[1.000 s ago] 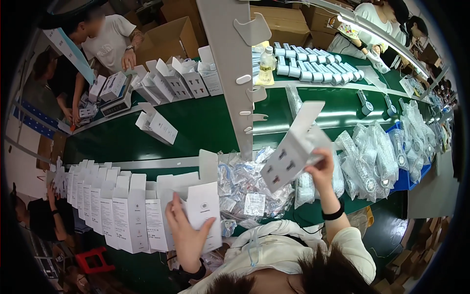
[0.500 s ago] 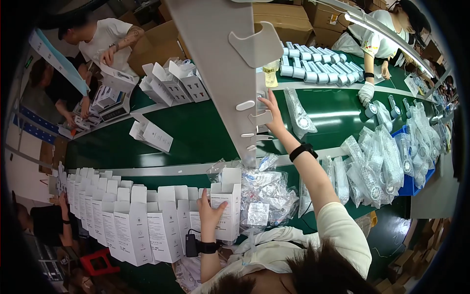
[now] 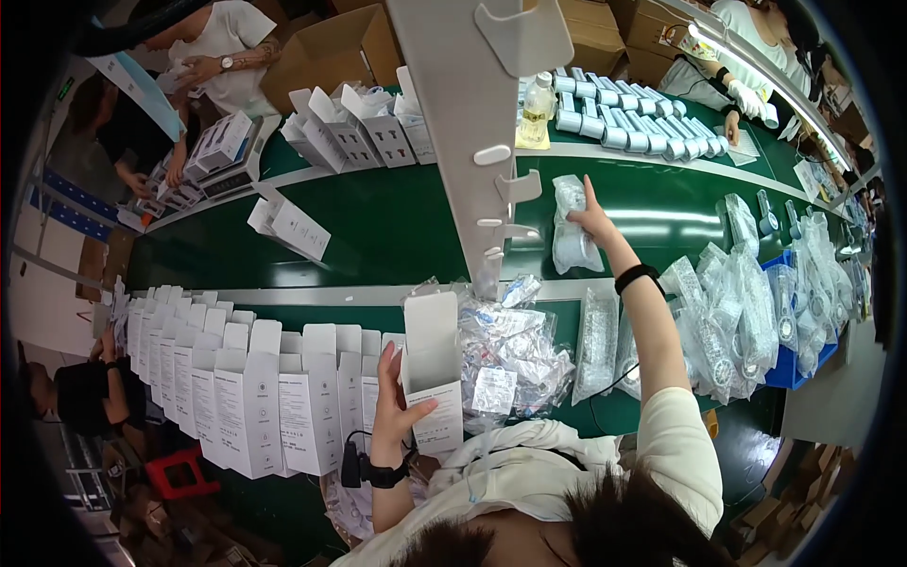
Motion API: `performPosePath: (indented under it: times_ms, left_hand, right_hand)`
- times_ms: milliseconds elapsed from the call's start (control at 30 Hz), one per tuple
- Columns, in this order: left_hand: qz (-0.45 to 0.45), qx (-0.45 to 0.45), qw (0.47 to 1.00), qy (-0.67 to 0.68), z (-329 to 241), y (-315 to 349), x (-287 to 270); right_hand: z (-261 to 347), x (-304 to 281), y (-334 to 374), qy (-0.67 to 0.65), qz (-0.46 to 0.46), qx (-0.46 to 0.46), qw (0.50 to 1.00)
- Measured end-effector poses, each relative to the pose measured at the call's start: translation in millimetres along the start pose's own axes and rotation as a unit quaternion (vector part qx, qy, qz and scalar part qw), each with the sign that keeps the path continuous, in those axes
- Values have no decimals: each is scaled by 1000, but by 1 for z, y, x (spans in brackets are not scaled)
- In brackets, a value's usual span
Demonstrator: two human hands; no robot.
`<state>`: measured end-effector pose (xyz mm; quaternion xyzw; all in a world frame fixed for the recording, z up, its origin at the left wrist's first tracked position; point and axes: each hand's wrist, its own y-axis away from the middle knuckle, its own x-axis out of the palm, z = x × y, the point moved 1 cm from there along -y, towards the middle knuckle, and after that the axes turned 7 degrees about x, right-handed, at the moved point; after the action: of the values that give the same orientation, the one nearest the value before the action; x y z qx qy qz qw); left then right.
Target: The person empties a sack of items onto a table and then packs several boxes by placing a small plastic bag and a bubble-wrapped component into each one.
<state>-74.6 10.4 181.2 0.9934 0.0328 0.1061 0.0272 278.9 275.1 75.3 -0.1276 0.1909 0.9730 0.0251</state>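
Clear plastic bag [image 3: 573, 227], upper centre of frame on the green tabletop [image 3: 397, 227], is pinched at its top edge by right hand [image 3: 595, 219] fingers. Judged light, limp, slippery; best gripped by a bunched edge. Open white carton [image 3: 433, 373], centre-low, is clasped by left hand [image 3: 395, 406]; thin card, crushable.

The long counter [image 3: 397, 227] across the middle of the frame is dark green with a pale grey rail. At lower centre, the tall open-topped cardboard box [image 3: 433, 373] in the left hand [image 3: 392, 411] is white with small grey print, like the row of white upright cartons [image 3: 236, 387] at lower left. The crinkled clear plastic pouch [image 3: 570, 227] under the right hand [image 3: 595, 219] at upper centre is see-through with white contents. The plastic bin [image 3: 798, 369] at far right is blue.
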Motion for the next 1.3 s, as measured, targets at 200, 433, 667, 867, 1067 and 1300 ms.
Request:
performPosePath:
  times_ms: [200, 433, 667, 867, 1067, 1300]
  left_hand:
    - [150, 119, 939, -285, -10, -8, 26]
    - [9, 207, 939, -275, 12, -2, 64]
    - [48, 369, 865, -337, 13, -14, 60]
    - [38, 409, 877, -250, 34, -37, 47]
    - [12, 281, 911, -301, 42, -14, 25]
    - [-46, 191, 867, -457, -8, -8, 40]
  right_hand:
    - [63, 16, 170, -457, 77, -27, 886]
    - [90, 105, 258, -317, -172, -190, 913]
    - [98, 88, 262, 119, -115, -452, 877]
    - [70, 84, 236, 31, 19, -431, 902]
    - [-39, 95, 107, 279, -142, -251, 916]
    - [-52, 90, 95, 414, 23, -153, 897]
